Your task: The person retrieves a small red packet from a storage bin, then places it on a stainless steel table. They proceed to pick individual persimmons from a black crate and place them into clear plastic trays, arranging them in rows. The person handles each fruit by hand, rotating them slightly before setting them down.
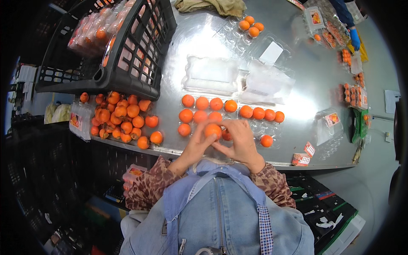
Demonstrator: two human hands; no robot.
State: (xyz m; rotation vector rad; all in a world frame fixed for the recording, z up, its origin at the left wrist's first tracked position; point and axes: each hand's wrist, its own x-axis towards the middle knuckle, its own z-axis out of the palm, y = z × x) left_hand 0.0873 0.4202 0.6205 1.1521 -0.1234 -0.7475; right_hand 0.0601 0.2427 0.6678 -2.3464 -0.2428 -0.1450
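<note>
Holding one orange fruit (213,129) between them, my left hand (196,145) and right hand (241,142) are pressed together at the near edge of the steel table (306,80), fingers of both wrapped on it just above a clear tray (204,114). I count eight fruits seated in that tray: four in the far row, three in the middle, one at the near left; a ninth may sit under my right fingers, but the blur leaves me unsure. A second tray (261,123) to its right carries five: four in a row and one alone nearer me. Loose fruit (123,117) lies heaped to the left, too overlapped to count. Beyond the trays lie two empty clear packs (211,73), and three more fruits (251,25) sit farther back. A black crate (127,63) overhangs the heap. Another person's blue-gloved hand (355,39) works at the far right.
</note>
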